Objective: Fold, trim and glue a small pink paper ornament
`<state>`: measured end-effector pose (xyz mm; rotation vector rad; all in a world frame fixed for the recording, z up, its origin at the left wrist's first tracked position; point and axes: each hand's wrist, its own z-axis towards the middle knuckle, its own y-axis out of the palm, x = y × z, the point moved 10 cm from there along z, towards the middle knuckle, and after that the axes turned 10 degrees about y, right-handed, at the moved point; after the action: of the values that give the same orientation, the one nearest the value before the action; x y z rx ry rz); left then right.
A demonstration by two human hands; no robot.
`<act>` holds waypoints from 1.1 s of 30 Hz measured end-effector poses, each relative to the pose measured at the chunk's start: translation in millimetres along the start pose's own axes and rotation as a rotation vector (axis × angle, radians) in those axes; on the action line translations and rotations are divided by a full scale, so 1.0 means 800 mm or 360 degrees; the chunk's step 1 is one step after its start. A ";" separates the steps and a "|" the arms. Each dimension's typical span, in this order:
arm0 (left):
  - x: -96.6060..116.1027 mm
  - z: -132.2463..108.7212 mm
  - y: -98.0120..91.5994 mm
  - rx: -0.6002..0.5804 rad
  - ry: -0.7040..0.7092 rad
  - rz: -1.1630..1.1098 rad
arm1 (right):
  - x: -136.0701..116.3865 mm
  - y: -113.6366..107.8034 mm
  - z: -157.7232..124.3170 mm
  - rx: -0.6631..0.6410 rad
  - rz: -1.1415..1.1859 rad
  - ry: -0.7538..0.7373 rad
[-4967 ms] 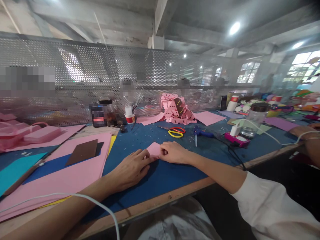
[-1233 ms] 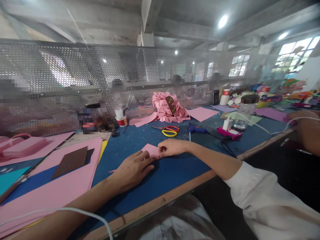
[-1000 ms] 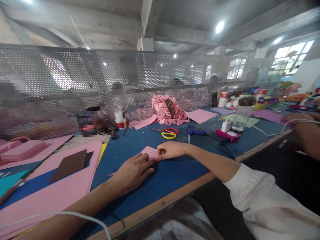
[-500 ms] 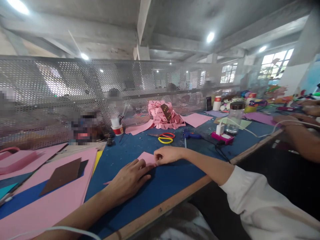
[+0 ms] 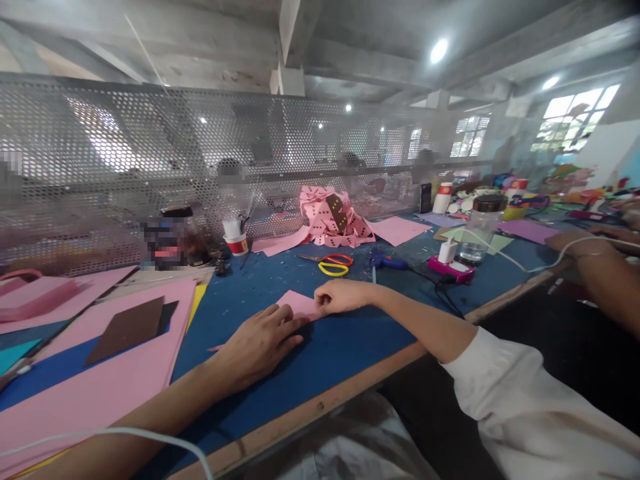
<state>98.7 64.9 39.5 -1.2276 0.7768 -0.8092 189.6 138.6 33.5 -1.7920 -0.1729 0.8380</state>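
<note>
A small piece of pink sheet (image 5: 297,301), paper or thin foam, lies on the blue tabletop between my hands. My left hand (image 5: 265,339) rests palm down over its near-left part, fingers stretched out flat, and hides much of it. At the piece's right edge, my right hand (image 5: 343,295) has its fingers curled and pinched on the pink material. A thin pink tip (image 5: 215,348) pokes out left of my left hand. Just beyond are scissors (image 5: 334,265) with red and yellow handles and a blue glue gun (image 5: 390,263).
Pink sheets (image 5: 115,393) with a brown piece (image 5: 127,328) lie at left. A heap of dotted pink strips (image 5: 327,217) stands against the perforated screen (image 5: 270,140). At right are a magenta power strip (image 5: 453,269), a jar (image 5: 475,233), a white cable and another person's arm (image 5: 600,267).
The view has tipped slightly down, so the scene sits higher. My right hand has shifted a little right, still pinching the pink sheet; my left hand stays flat on it.
</note>
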 end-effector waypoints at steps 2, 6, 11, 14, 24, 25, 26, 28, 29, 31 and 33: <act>0.000 0.000 0.000 0.0004 0.0001 -0.0007 | 0.002 0.000 0.000 -0.0006 0.0015 0.0016; -0.002 0.001 0.000 0.0012 -0.0013 -0.0027 | 0.004 0.002 -0.002 -0.0019 0.0047 0.0022; 0.000 0.000 -0.001 0.0005 -0.0007 -0.0026 | 0.003 0.000 -0.006 -0.0001 0.0005 0.0008; 0.000 -0.001 -0.001 0.0009 0.0001 -0.0012 | 0.001 0.000 -0.008 -0.0005 -0.0015 -0.0005; 0.002 -0.001 -0.004 0.0047 0.0014 0.0032 | -0.002 0.000 -0.009 -0.0048 -0.0030 -0.0045; 0.002 -0.001 -0.004 0.0045 0.0013 0.0033 | -0.001 0.000 -0.009 -0.0048 -0.0036 -0.0044; 0.002 -0.001 -0.004 0.0042 0.0013 0.0033 | 0.000 -0.001 -0.009 -0.0050 -0.0039 -0.0041; 0.002 -0.001 -0.003 0.0037 0.0022 0.0037 | 0.003 -0.003 -0.010 -0.0054 -0.0035 -0.0027; 0.002 -0.001 -0.002 0.0038 0.0025 0.0040 | 0.005 -0.003 -0.010 -0.0060 -0.0028 -0.0020; 0.001 -0.001 -0.002 0.0040 0.0029 0.0043 | 0.007 -0.003 -0.011 -0.0080 -0.0010 -0.0018; 0.001 -0.001 -0.002 0.0046 0.0026 0.0038 | 0.009 -0.002 -0.011 -0.0114 0.0011 -0.0029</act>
<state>98.1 63.6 40.7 -1.1853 0.7888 -0.8091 200.7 136.0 33.3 -1.8532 -0.2112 0.8631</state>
